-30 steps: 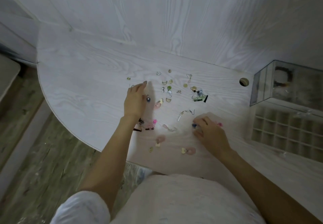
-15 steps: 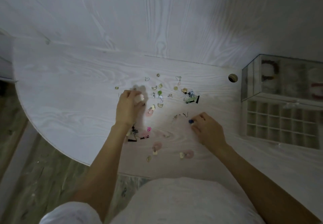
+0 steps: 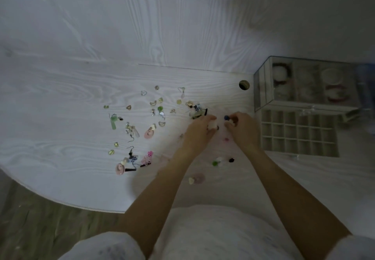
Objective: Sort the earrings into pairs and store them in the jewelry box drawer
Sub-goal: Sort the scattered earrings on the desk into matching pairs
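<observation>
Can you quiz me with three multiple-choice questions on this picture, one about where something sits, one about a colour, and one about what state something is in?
1. Where does the jewelry box stand on the table?
A. at the far right
B. at the far left
C. in the middle, among the earrings

2. What colour is the long stone earring at the left of the scatter?
A. red
B. green
C. black

3. How is the compartment drawer?
A. pushed shut
B. lifted off the table
C. pulled open, its grid of compartments showing

Answers: 1 A, the clear box sits by the right edge, past the cable hole. 2 B, the stone is pale green. 3 C, the drawer lies out in front of the box beside the right hand, which pinches a small dark blue earring, while the left hand holds a small white piece.
</observation>
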